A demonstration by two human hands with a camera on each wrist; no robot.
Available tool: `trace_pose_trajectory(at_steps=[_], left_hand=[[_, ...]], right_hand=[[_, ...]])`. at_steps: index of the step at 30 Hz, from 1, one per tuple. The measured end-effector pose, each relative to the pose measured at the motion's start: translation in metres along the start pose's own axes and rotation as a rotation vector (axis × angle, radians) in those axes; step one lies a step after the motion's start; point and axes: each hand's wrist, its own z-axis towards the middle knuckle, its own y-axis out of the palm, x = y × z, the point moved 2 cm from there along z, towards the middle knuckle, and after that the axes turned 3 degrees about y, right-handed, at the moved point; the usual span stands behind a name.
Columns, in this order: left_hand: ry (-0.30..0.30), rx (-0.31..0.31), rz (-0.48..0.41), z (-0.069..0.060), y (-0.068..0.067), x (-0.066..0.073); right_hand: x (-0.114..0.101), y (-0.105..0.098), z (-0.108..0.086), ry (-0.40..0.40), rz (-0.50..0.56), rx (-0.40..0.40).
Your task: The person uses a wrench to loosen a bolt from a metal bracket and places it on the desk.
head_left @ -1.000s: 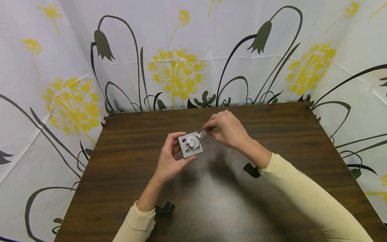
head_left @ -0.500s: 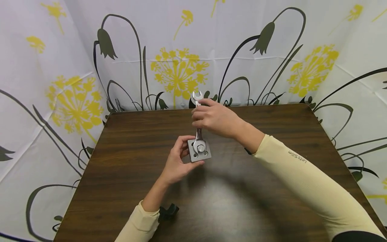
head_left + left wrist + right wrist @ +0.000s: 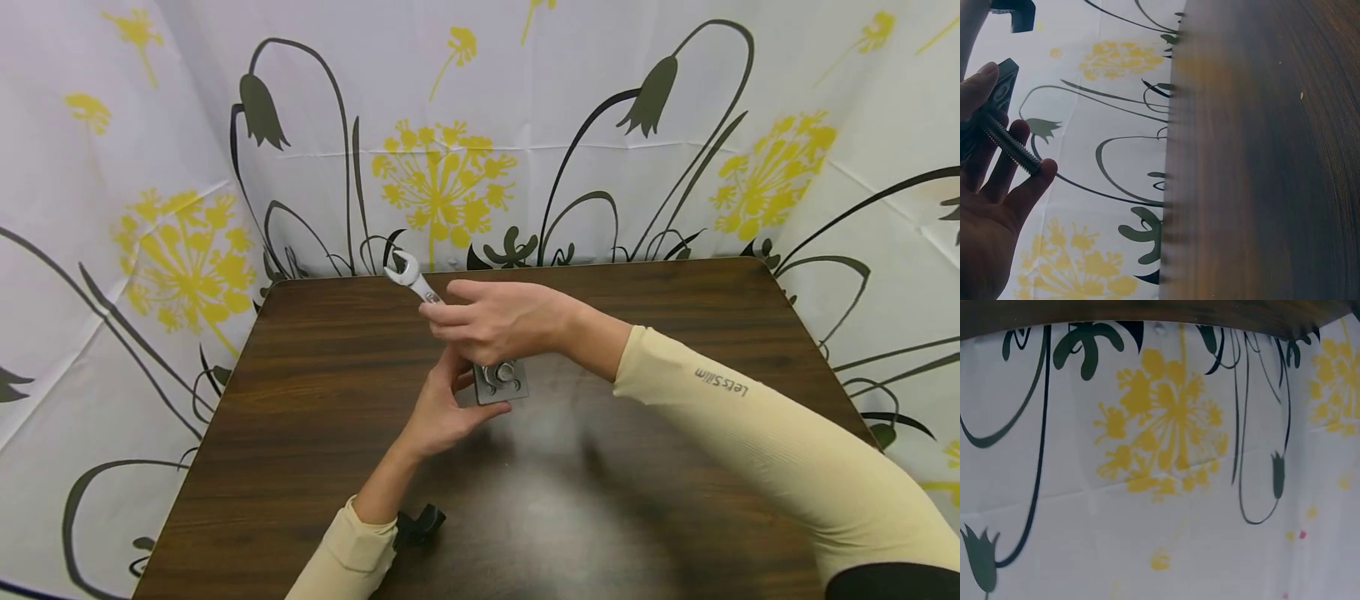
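Note:
My left hand [image 3: 438, 408] grips a square grey metal plate [image 3: 501, 390] with holes by its edges, above the table. A bolt head [image 3: 506, 372] shows on its upper face. From below, in the left wrist view, the bolt's threaded shank [image 3: 1013, 145] sticks out of the plate [image 3: 1005, 84], one fingertip at its end. My right hand [image 3: 510, 321] holds a silver wrench [image 3: 409, 272], its open end pointing to the far left. The wrench's other end lies at the bolt head, mostly hidden by the right hand. The right wrist view shows neither hand.
Beneath the hands is a dark wood-grain table [image 3: 337, 358]. Behind it hangs a white curtain [image 3: 465, 75] printed with yellow and green flowers. A black strap piece [image 3: 422, 525] sits at the left wrist.
My right hand has swung the wrench counterclockwise, from pointing right, through pointing away, to the far left. The plate has shifted slightly right and nearer, still in my left hand.

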Motion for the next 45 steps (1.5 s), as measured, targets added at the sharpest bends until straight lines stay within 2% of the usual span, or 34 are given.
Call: trace_pose_trajectory(at_steps=[3, 5, 11, 14, 17, 22, 25, 30, 33, 36, 39, 42, 45], left_hand=[[-0.031, -0.004, 0.029, -0.001, 0.0, 0.002], [-0.042, -0.01, 0.029, -0.001, 0.0, 0.003], [-0.006, 0.003, -0.011, 0.003, -0.003, 0.0], [0.014, 0.004, -0.022, 0.003, -0.005, 0.0], [0.012, 0.003, -0.025, 0.003, -0.006, -0.001], [0.01, 0.001, -0.034, 0.005, -0.006, 0.0], [0.013, 0.0, -0.027, 0.005, -0.007, 0.0], [0.032, -0.007, 0.0, 0.005, -0.006, -0.001], [0.034, -0.011, 0.001, 0.004, -0.006, -0.001], [0.019, -0.006, -0.017, 0.004, -0.005, -0.003], [0.004, 0.006, -0.047, 0.004, -0.006, -0.003], [-0.002, 0.023, -0.061, 0.003, -0.008, -0.003], [-0.004, 0.055, -0.044, 0.003, -0.011, -0.002]], right_hand=[[-0.002, -0.004, 0.004, -0.042, -0.02, -0.021], [-0.001, -0.007, 0.004, -0.043, -0.028, -0.035], [0.011, -0.015, -0.004, 0.079, -0.027, -0.023], [0.013, -0.017, -0.008, 0.132, -0.014, 0.015], [0.014, -0.019, -0.011, 0.151, -0.002, 0.053], [0.014, -0.02, -0.015, 0.138, 0.014, 0.108], [0.013, -0.023, -0.015, 0.099, 0.003, 0.148], [0.008, -0.035, -0.009, 0.031, 0.004, 0.234], [0.009, -0.042, -0.008, 0.041, 0.0, 0.29], [0.014, -0.048, -0.012, 0.147, -0.04, 0.323], [0.02, -0.052, -0.024, 0.346, -0.058, 0.304], [0.023, -0.055, -0.041, 0.586, -0.011, 0.22], [0.021, -0.056, -0.062, 0.834, 0.086, 0.076]])
